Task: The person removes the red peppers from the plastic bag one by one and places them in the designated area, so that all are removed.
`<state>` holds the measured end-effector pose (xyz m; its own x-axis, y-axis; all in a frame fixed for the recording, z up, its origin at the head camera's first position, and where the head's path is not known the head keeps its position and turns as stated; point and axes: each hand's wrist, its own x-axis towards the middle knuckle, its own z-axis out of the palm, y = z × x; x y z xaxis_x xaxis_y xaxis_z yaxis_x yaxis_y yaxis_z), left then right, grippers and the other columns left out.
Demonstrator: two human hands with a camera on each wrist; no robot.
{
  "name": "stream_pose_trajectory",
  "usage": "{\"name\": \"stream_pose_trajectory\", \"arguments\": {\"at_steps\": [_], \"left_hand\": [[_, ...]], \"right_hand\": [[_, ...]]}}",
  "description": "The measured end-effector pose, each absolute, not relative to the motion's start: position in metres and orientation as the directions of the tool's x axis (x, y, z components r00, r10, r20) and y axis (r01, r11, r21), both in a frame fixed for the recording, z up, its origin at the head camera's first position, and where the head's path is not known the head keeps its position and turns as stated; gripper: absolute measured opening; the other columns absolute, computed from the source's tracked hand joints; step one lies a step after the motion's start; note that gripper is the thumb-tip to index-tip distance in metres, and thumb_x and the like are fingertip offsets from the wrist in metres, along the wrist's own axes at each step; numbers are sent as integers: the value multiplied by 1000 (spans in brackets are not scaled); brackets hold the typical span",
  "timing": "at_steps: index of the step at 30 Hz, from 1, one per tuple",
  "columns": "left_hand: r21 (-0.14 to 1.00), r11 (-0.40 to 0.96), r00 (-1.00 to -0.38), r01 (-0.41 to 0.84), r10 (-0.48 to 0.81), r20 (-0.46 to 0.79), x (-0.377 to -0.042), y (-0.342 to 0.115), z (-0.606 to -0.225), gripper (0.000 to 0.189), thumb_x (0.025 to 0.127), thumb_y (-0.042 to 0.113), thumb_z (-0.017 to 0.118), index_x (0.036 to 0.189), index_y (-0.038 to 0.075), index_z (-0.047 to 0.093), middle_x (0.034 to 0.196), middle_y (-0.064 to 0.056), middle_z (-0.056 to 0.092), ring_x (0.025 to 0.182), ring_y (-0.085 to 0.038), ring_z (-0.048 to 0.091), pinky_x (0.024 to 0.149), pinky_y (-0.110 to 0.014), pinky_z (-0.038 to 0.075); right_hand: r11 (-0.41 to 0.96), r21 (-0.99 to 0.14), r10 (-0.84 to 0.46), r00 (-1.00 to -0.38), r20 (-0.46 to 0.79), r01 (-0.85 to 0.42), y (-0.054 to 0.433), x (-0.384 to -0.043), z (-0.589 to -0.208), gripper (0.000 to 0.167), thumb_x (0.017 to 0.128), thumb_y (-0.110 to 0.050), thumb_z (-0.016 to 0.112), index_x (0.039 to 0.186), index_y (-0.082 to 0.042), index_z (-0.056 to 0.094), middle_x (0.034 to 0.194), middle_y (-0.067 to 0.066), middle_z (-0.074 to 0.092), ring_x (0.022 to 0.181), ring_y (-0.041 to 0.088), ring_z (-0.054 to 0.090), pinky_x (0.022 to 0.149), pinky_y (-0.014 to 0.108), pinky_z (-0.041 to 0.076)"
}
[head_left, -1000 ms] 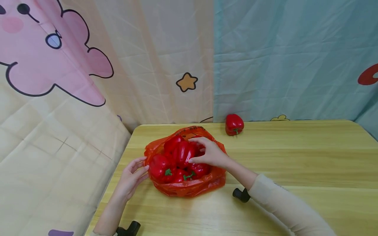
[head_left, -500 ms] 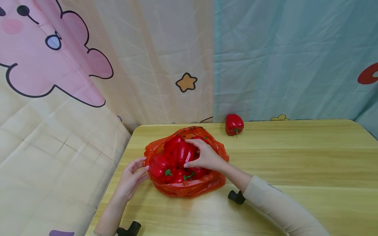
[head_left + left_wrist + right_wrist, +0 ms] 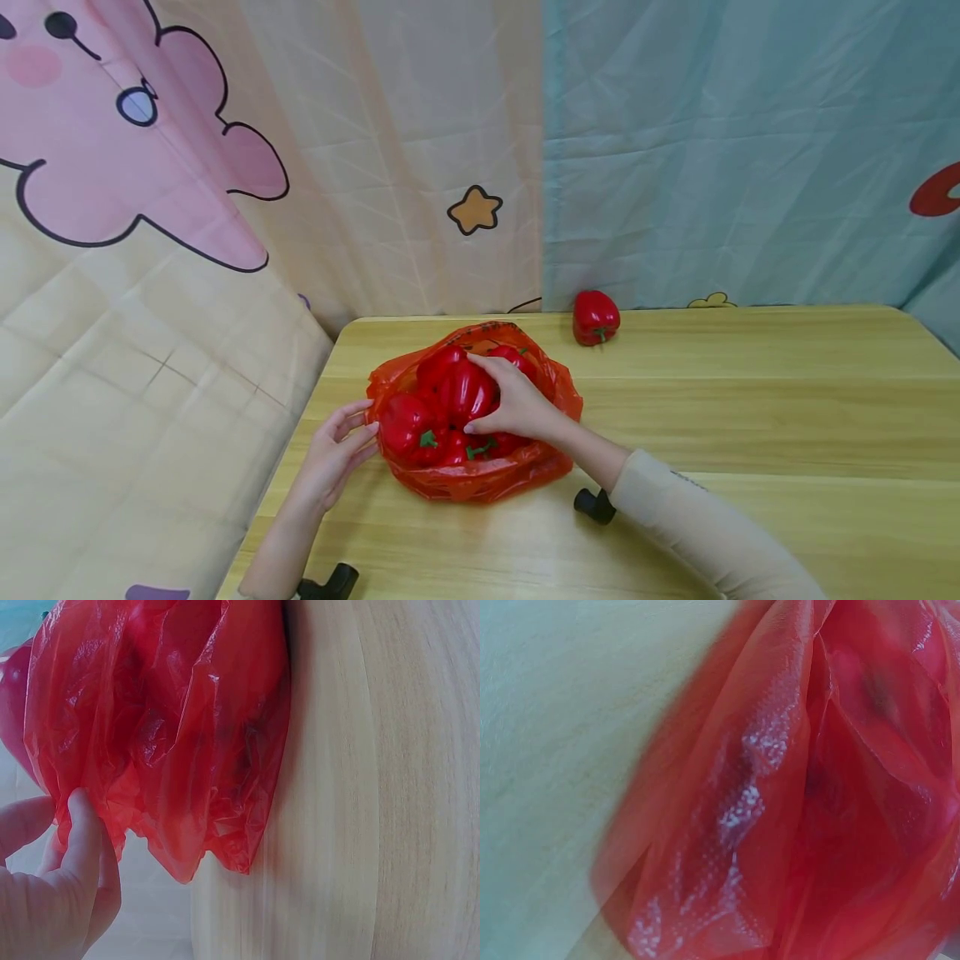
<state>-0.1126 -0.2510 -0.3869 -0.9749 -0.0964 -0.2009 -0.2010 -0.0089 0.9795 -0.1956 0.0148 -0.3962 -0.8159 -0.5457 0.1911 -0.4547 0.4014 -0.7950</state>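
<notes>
An orange-red plastic bag [image 3: 480,485] sits with its mouth spread on the left part of the table, holding several red bell peppers, some with green stems. My left hand [image 3: 335,457] pinches the bag's left rim between thumb and fingers; the left wrist view shows the thin plastic [image 3: 157,742] hanging from there. Inside the bag, my right hand [image 3: 521,406] reaches from the right and grips the middle red bell pepper [image 3: 461,393], fingertips at its top and thumb at its lower side. Bag plastic [image 3: 765,787] fills most of the right wrist view, hiding the right fingers there.
Another red bell pepper [image 3: 596,318] lies at the table's back edge, right of the bag. The wooden table [image 3: 750,400] extends to the right. A printed curtain [image 3: 720,150] hangs behind it. Black camera mounts [image 3: 594,506] are on both wrists.
My right hand has moved left within the bag and closed around the middle bell pepper. A pepper behind that hand now shows more. The left hand has stayed at the rim.
</notes>
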Motion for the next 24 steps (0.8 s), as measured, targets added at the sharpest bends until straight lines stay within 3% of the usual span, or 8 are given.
{"name": "stream_pose_trajectory", "arguments": {"at_steps": [24], "left_hand": [[983, -17, -978, -185, -98, -186, -113, -251, -390, 33, 91, 1, 56, 122, 8, 47, 107, -2, 53, 90, -12, 62, 80, -29, 53]], "right_hand": [[402, -783, -562, -803, 199, -475, 20, -200, -390, 86, 68, -22, 83, 141, -13, 38, 133, 7, 46, 117, 24, 43, 82, 39, 52]]}}
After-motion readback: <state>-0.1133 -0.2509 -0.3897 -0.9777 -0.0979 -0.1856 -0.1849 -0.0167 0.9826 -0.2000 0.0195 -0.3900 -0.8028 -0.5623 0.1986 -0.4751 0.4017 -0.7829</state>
